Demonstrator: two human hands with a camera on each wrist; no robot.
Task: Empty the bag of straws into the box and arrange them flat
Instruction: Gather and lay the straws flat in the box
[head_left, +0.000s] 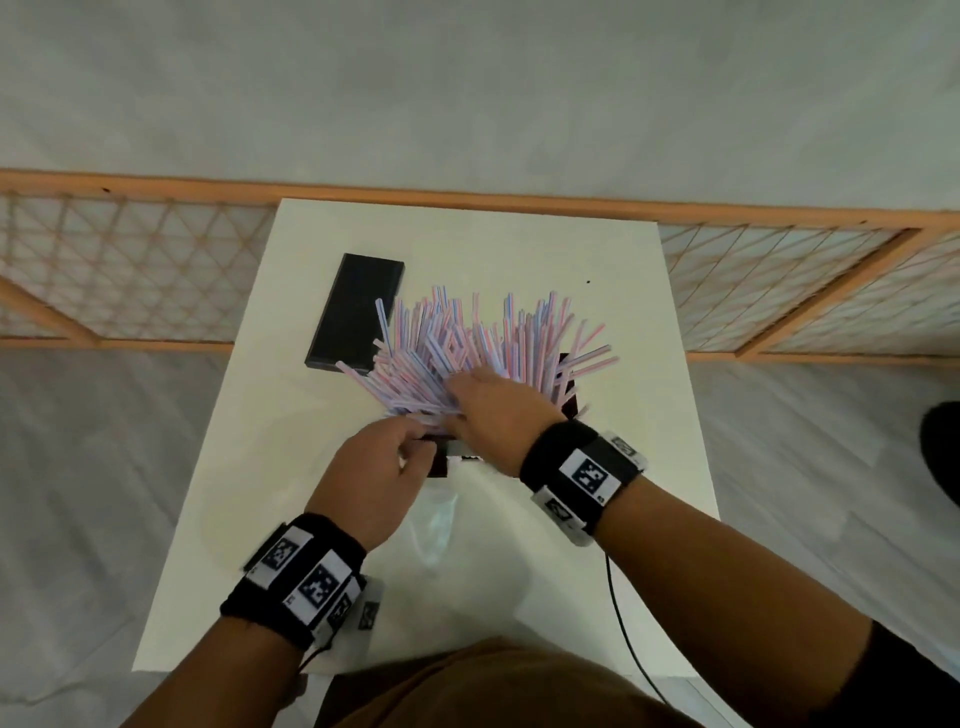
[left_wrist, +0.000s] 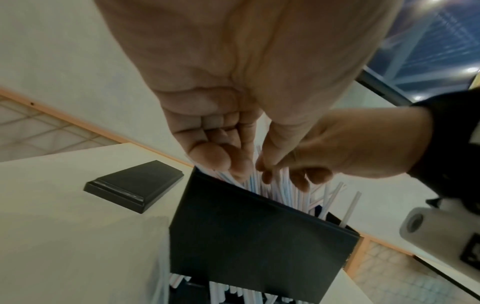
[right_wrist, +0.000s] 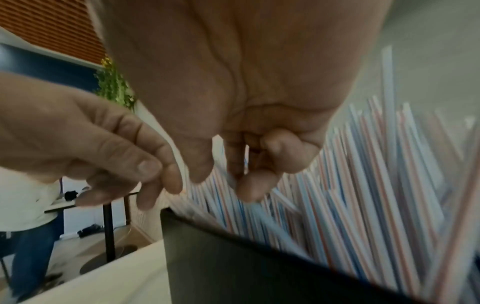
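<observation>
Striped straws (head_left: 467, 353) are fanned upright and askew in a black box (left_wrist: 259, 236) at the table's (head_left: 234, 467) middle. The right hand (head_left: 498, 405) is pressed on them, fingers slightly curled; the left hand (head_left: 379, 478) pinches a few. Leaning straws could be tipped onto the table by a push. The box is mostly hidden; the bag is hard to make out.

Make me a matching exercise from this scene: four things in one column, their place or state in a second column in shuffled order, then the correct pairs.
Things
1. straws
2. black lid
3. left hand
4. clear bag

Places or states
A. lying flat on the table, left of the box
B. at the box's near left corner
C. sticking up and fanned out of the box
D. lying on the table between the forearms

Pairs: 1-C, 2-A, 3-B, 4-D
</observation>
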